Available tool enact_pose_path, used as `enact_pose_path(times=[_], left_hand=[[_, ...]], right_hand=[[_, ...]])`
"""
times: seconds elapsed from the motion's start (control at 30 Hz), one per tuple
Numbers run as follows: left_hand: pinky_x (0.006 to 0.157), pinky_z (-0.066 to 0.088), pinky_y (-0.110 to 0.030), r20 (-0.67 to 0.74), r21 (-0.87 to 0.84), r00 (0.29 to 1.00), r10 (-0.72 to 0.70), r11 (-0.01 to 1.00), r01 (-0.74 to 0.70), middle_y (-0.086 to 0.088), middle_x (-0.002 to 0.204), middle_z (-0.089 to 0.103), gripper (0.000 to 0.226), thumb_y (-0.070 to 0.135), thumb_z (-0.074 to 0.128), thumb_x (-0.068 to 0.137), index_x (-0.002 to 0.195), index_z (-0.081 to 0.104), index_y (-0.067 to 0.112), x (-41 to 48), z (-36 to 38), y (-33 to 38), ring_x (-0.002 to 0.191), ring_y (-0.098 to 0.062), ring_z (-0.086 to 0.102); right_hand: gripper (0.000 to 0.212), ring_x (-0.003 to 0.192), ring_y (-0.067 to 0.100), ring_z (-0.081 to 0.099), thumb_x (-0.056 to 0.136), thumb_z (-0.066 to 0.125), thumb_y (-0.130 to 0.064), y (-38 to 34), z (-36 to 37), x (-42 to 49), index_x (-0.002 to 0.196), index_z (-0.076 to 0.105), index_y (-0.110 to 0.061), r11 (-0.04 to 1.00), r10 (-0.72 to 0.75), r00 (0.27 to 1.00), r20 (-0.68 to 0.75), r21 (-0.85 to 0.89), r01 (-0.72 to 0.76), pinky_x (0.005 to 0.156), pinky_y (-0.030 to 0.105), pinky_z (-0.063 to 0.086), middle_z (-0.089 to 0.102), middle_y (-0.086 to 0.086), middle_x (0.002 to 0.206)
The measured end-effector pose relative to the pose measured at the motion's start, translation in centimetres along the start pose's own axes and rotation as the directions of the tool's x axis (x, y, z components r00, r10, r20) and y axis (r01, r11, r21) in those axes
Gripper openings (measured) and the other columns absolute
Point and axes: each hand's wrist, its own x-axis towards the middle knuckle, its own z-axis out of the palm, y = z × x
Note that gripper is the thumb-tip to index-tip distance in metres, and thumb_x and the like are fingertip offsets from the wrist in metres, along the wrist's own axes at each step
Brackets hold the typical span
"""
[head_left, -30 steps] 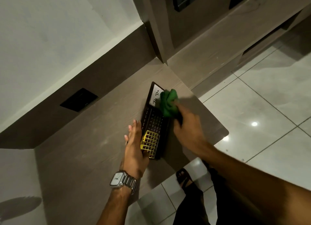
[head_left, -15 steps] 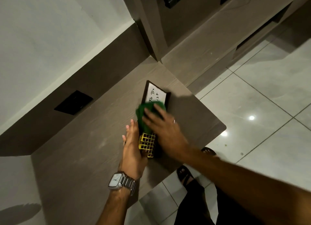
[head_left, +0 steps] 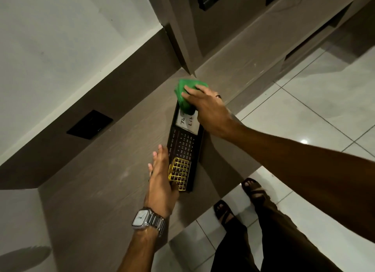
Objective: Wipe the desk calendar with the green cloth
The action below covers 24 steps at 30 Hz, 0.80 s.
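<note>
A brown wood-grain desk top fills the middle of the view, meeting a matching brown back panel that holds a black rectangular wall socket plate. Above the panel is a plain white wall. To the right lies a glossy white tiled floor with a bright light reflection. A silver square-faced wristwatch sits on a wrist. Two feet in dark sandals stand on the tiles.

We see bare desk left of the calendar, open up to the wall panel. Our left hand blocks its left edge; right hand and cloth cover its far end, near the cabinet post.
</note>
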Motion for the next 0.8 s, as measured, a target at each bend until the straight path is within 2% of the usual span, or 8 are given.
enact_pose_path(times=[0.1, 0.2, 0.3, 0.43, 0.5, 0.67, 0.73, 0.8], left_hand=[[0.117, -0.008, -0.037, 0.004, -0.001, 1.000, -0.005, 1.000, 0.005, 0.002, 0.162, 0.000, 0.118, -0.021, 0.059, 0.066, 0.149, -0.006, 0.030, -0.2, 0.0, -0.1, 0.149, -0.016, -0.003], [0.117, -0.008, -0.034, -0.011, -0.014, 1.000, -0.002, 1.000, 0.002, 0.000, 0.162, 0.002, 0.116, -0.023, 0.059, 0.066, 0.149, -0.004, 0.028, 0.0, -0.1, 0.2, 0.149, -0.018, -0.002], [0.118, -0.006, -0.038, 0.004, -0.015, 1.000, -0.008, 1.000, 0.008, 0.001, 0.162, 0.000, 0.115, -0.017, 0.065, 0.070, 0.149, -0.006, 0.028, 0.0, -0.3, 0.3, 0.149, -0.019, -0.004], [0.119, -0.003, -0.045, 0.034, -0.038, 0.999, 0.005, 0.999, -0.003, 0.001, 0.161, -0.001, 0.116, -0.005, 0.073, 0.070, 0.149, -0.005, 0.028, -0.1, -0.5, 0.4, 0.148, -0.021, -0.003], [0.118, -0.004, -0.042, 0.030, -0.032, 1.000, -0.004, 0.999, 0.005, 0.002, 0.161, 0.000, 0.120, 0.001, 0.078, 0.068, 0.151, -0.004, 0.028, 0.0, -0.5, 0.5, 0.148, -0.018, -0.003], [0.118, -0.006, -0.038, 0.002, -0.025, 1.000, 0.002, 1.000, -0.002, 0.003, 0.162, 0.001, 0.119, -0.018, 0.062, 0.066, 0.150, -0.006, 0.033, 0.1, -0.2, 0.6, 0.149, -0.016, -0.003], [0.116, -0.008, -0.035, -0.009, -0.018, 1.000, -0.020, 1.000, 0.020, 0.003, 0.162, 0.002, 0.120, -0.020, 0.060, 0.066, 0.148, -0.008, 0.036, 0.0, -0.1, 0.5, 0.149, -0.015, -0.003], [0.116, -0.009, -0.033, -0.012, -0.023, 0.999, -0.034, 0.999, 0.034, 0.003, 0.162, 0.002, 0.120, -0.021, 0.059, 0.065, 0.147, -0.008, 0.036, -0.1, 0.0, 0.5, 0.148, -0.015, -0.004]], right_hand=[[0.074, 0.144, 0.028, 0.023, 0.084, 0.055, 0.008, -0.7, 1.3, -1.6, 0.149, 0.033, -0.020, 0.975, 0.153, 0.988, -0.005, 0.162, -0.150, 0.114, 0.055, 0.026, 0.031, 0.003, 0.157], [0.081, 0.145, 0.027, 0.016, 0.080, 0.060, 0.007, -2.2, 4.0, -7.2, 0.150, 0.030, -0.021, 0.971, 0.200, 0.979, 0.042, 0.128, -0.203, 0.113, 0.058, 0.022, 0.027, 0.001, 0.159], [0.080, 0.142, 0.032, 0.027, 0.072, 0.071, 0.002, -4.1, 6.3, -13.2, 0.143, 0.044, -0.022, 0.996, 0.047, 0.987, 0.152, 0.061, -0.057, 0.105, 0.063, 0.035, 0.038, 0.002, 0.154], [0.070, 0.128, 0.032, 0.050, 0.062, 0.086, -0.017, -3.1, 6.4, -16.8, 0.127, 0.062, -0.027, 0.942, -0.305, 0.917, 0.256, -0.064, 0.330, 0.093, 0.050, 0.049, 0.058, -0.002, 0.138], [0.064, 0.130, 0.032, 0.047, 0.067, 0.084, -0.016, -1.5, 5.6, -15.5, 0.126, 0.062, -0.028, 0.942, -0.288, 0.924, 0.251, -0.100, 0.320, 0.094, 0.050, 0.047, 0.057, -0.003, 0.139], [0.055, 0.132, 0.033, 0.036, 0.078, 0.070, -0.010, 0.6, 3.2, -8.7, 0.130, 0.059, -0.025, 0.973, 0.065, 0.993, 0.100, -0.229, -0.040, 0.099, 0.050, 0.038, 0.052, 0.001, 0.143], [0.042, 0.125, 0.033, 0.041, 0.076, 0.073, -0.017, 0.3, 2.6, -7.8, 0.117, 0.069, -0.023, 0.947, 0.019, 0.992, 0.124, -0.320, 0.022, 0.096, 0.048, 0.039, 0.058, 0.005, 0.133], [0.032, 0.121, 0.032, 0.043, 0.073, 0.076, -0.023, -0.5, 3.1, -9.1, 0.105, 0.073, -0.022, 0.881, -0.178, 0.949, 0.261, -0.387, 0.272, 0.094, 0.047, 0.040, 0.059, 0.008, 0.127]])
